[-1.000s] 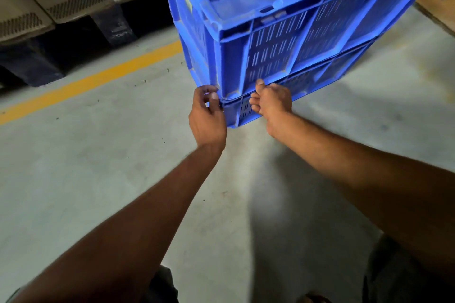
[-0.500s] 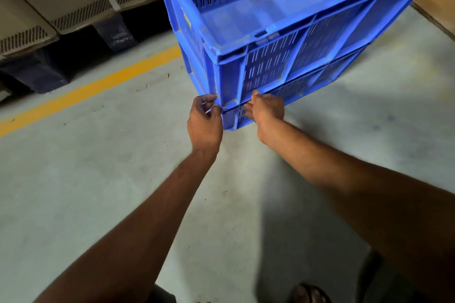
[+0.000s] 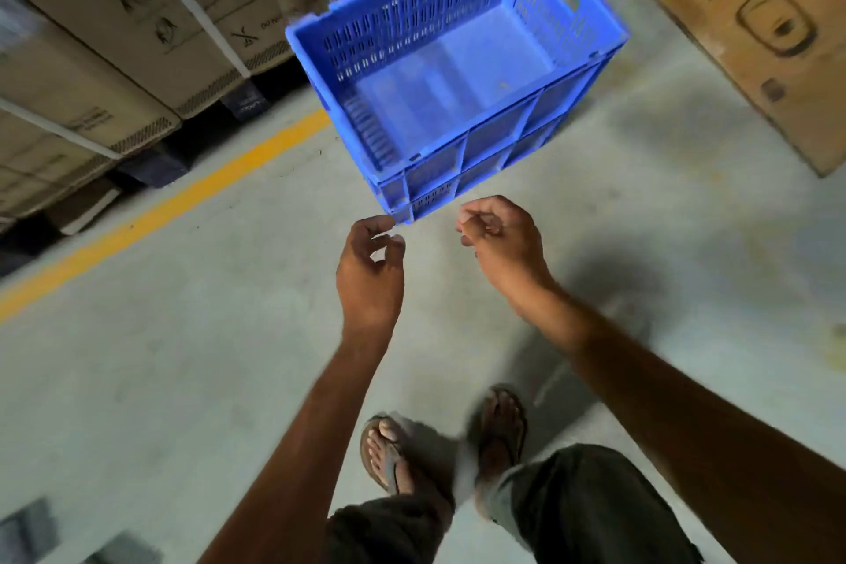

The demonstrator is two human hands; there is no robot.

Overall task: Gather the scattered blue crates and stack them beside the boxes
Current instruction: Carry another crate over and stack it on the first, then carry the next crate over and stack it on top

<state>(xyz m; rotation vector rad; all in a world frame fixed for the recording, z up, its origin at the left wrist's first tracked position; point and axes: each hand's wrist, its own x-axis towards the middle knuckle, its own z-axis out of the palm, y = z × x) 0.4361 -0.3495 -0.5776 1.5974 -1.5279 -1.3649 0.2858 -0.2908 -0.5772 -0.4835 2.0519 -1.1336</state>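
Observation:
Two blue slotted crates stand stacked on the concrete floor: the empty upper crate point(image 3: 458, 73) sits on a lower crate point(image 3: 430, 197), of which only a strip shows. My left hand point(image 3: 371, 270) hovers just below the stack's near corner, its fingers loosely curled and holding nothing. My right hand point(image 3: 499, 243) is a little to the right of that corner, clear of the crates, with its fingers loosely curled and nothing in them.
Rows of cardboard boxes point(image 3: 137, 14) on dark pallets line the left, behind a yellow floor line point(image 3: 183, 202). A large cardboard box point(image 3: 755, 37) stands at the right. My sandalled feet point(image 3: 439, 444) are on bare concrete below the hands.
Both hands have let go of the stack's near corner and drawn back. The view has pulled away, so the crates now sit farther off.

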